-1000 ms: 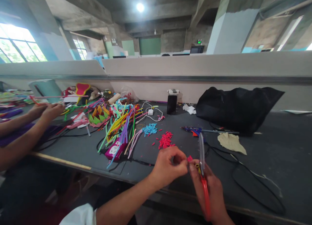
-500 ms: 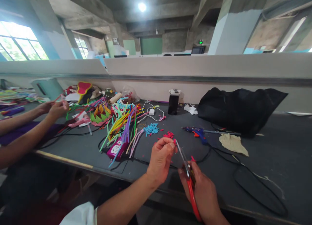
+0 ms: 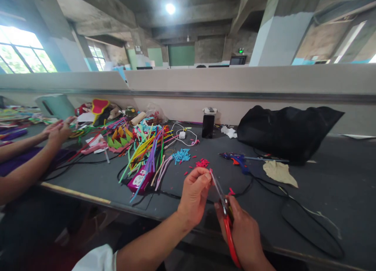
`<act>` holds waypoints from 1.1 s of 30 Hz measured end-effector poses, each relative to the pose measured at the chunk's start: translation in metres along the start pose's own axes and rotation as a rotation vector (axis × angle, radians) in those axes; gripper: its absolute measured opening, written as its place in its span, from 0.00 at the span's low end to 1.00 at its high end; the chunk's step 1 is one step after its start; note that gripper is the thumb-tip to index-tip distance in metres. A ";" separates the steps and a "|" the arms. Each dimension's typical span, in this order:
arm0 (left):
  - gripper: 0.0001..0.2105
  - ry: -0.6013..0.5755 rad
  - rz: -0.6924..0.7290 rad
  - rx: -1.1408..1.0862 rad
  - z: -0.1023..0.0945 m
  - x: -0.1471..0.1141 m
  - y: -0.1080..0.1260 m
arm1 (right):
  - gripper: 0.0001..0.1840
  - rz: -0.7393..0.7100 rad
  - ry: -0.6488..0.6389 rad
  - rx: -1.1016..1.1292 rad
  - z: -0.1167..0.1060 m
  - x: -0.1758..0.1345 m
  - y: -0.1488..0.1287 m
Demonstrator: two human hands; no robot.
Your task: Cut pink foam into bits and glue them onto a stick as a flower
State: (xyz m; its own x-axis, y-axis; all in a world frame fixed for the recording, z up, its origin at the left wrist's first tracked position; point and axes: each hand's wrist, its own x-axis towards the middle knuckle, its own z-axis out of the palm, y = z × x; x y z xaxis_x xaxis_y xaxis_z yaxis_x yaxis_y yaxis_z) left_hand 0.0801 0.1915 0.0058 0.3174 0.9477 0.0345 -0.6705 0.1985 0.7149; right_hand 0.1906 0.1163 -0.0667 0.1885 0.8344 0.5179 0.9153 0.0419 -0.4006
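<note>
My left hand (image 3: 194, 194) is closed in a pinch, thumb against fingers, on a small red strip (image 3: 210, 171) that looks like pipe cleaner; most of it is hidden by the fingers. Scissors (image 3: 230, 239) with red handles are gripped in my right hand (image 3: 243, 228). Their blades point up and away, and the tips are right at the red strip by my left fingertips. Just beyond lies a small pile of cut red pieces (image 3: 202, 163), with a few strays around it. A heap of cut blue pieces (image 3: 181, 156) lies to its left.
Long coloured pipe cleaners (image 3: 149, 149) lie left of my hands over a purple power strip (image 3: 141, 181). A blue glue gun (image 3: 241, 161), a beige scrap (image 3: 280, 173) and a black bag (image 3: 284, 134) are on the right. Another person's hands (image 3: 58, 130) work at far left.
My hands stay nearly in place, with the scissor tips still at the red strip and the blades looking closer together. The other person's hands have moved left.
</note>
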 end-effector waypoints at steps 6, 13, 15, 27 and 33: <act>0.06 0.008 -0.017 -0.038 0.001 -0.002 -0.001 | 0.21 -0.037 0.017 -0.044 -0.001 -0.001 -0.001; 0.06 0.006 0.010 -0.009 0.002 -0.001 0.001 | 0.20 -0.074 0.051 -0.109 0.002 -0.003 0.003; 0.06 0.000 0.012 -0.006 0.003 -0.001 0.002 | 0.20 -0.076 0.053 -0.120 0.003 -0.004 0.004; 0.02 -0.105 -0.164 0.123 -0.005 0.002 -0.004 | 0.20 0.097 0.014 0.279 -0.012 0.006 0.000; 0.03 -0.190 -0.345 0.400 -0.005 0.002 -0.011 | 0.21 0.268 0.112 0.491 -0.014 0.001 0.010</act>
State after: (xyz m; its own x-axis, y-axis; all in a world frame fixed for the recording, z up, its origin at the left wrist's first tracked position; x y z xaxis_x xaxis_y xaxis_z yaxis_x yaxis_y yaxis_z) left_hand 0.0847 0.1923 -0.0058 0.6132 0.7755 -0.1500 -0.2110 0.3438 0.9150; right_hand 0.2044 0.1100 -0.0599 0.4524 0.7890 0.4156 0.5623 0.1093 -0.8197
